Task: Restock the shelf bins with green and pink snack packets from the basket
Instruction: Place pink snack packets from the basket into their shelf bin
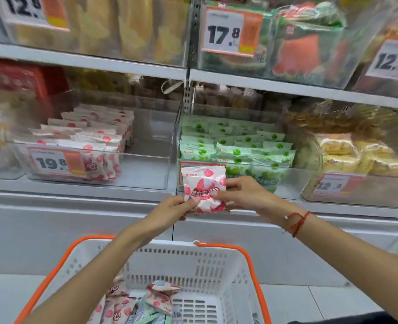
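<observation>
Between basket (219,260) and shelf bins, both my hands, left hand (170,210) and right hand (242,194), pinch the pink snack packet (203,187) by its lower edges; it looks light, crinkly, slippery, best gripped at the seams.

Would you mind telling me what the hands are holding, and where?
Both hands hold one pink snack packet: the left hand pinches its lower left edge, the right hand its lower right side.

Shelf with clear bins

The white shelf (76,185) carried a clear bin (146,169) of pink packets (95,146) beside a bin of green packets (237,146).
</observation>
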{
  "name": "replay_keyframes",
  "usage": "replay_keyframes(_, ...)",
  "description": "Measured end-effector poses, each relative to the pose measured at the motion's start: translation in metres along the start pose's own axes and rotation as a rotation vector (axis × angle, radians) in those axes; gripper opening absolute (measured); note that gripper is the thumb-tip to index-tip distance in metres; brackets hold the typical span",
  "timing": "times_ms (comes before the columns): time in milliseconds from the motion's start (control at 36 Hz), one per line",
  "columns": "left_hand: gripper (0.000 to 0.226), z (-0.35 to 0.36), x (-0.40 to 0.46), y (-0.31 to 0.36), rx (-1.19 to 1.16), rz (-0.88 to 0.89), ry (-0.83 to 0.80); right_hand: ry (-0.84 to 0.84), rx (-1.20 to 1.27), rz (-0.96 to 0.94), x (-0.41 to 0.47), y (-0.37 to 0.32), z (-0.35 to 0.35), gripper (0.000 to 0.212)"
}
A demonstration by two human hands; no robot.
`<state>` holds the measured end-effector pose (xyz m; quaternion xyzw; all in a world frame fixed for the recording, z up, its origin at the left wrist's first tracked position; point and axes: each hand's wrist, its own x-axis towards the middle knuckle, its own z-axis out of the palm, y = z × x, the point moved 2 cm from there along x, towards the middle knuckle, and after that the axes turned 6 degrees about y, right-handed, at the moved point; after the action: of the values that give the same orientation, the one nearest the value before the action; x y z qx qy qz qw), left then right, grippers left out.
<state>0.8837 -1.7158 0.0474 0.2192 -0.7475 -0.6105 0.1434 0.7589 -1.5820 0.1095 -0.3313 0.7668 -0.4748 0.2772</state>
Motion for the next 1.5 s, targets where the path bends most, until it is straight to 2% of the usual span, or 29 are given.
replay_keyframes(56,0.019,-0.012,-0.004,0.005,-0.039,0.044,0.025,0.003,0.007,-0.041,-0.001,-0.010,0.006,0.012)
replay_keyframes(194,0.020,-0.053,-0.012,0.021,-0.177,0.162,0.223,-0.014,0.054,-0.131,0.010,-0.043,0.035,0.015)
replay_keyframes(306,0.016,-0.097,-0.015,0.037,-0.128,0.309,0.290,-0.053,-0.018,-0.191,0.025,-0.081,0.063,0.034)
replay_keyframes(389,0.025,-0.132,-0.015,0.050,0.004,0.376,0.332,-0.058,-0.093,-0.270,0.039,-0.109,0.080,0.026)
replay_keyframes(444,0.018,-0.153,-0.013,0.058,0.081,0.405,0.387,-0.014,-0.085,-0.325,0.052,-0.122,0.089,0.013)
replay_keyframes(528,0.019,-0.180,-0.003,0.068,0.242,0.414,0.529,0.104,-0.013,-0.357,0.074,-0.138,0.099,0.017)
replay_keyframes(583,0.023,-0.198,0.008,0.070,0.465,0.393,0.618,0.187,0.018,-0.319,0.095,-0.140,0.106,0.012)
replay_keyframes(639,0.026,-0.210,0.019,0.071,0.810,0.394,0.657,0.264,-0.003,-0.242,0.120,-0.136,0.117,0.024)
replay_keyframes(722,0.034,-0.216,0.039,0.071,1.112,0.357,0.619,0.285,-0.048,-0.110,0.158,-0.127,0.132,0.057)
replay_keyframes(750,0.037,-0.216,0.045,0.068,1.175,0.331,0.591,0.296,-0.044,-0.077,0.167,-0.128,0.137,0.059)
replay_keyframes(833,0.042,-0.218,0.062,0.055,1.274,0.252,0.504,0.381,-0.184,-0.030,0.187,-0.134,0.142,0.035)
replay_keyframes(889,0.043,-0.220,0.068,0.047,1.264,0.226,0.481,0.366,-0.271,-0.017,0.200,-0.137,0.141,0.035)
replay_keyframes(945,0.044,-0.222,0.071,0.043,1.246,0.233,0.470,0.261,-0.279,0.014,0.216,-0.137,0.139,0.039)
replay_keyframes(1000,0.045,-0.225,0.073,0.042,1.236,0.241,0.455,0.243,-0.266,0.022,0.232,-0.134,0.139,0.042)
replay_keyframes(1111,0.044,-0.227,0.074,0.039,1.216,0.263,0.448,0.364,-0.333,0.017,0.271,-0.128,0.141,0.035)
replay_keyframes(1222,0.045,-0.227,0.076,0.036,1.202,0.271,0.454,0.326,-0.288,0.033,0.308,-0.116,0.147,0.043)
replay_keyframes(1417,0.045,-0.227,0.079,0.034,1.182,0.275,0.442,0.572,-0.432,0.021,0.331,-0.092,0.143,0.043)
replay_keyframes(1500,0.045,-0.227,0.079,0.033,1.183,0.270,0.440,0.594,-0.498,0.041,0.337,-0.088,0.137,0.044)
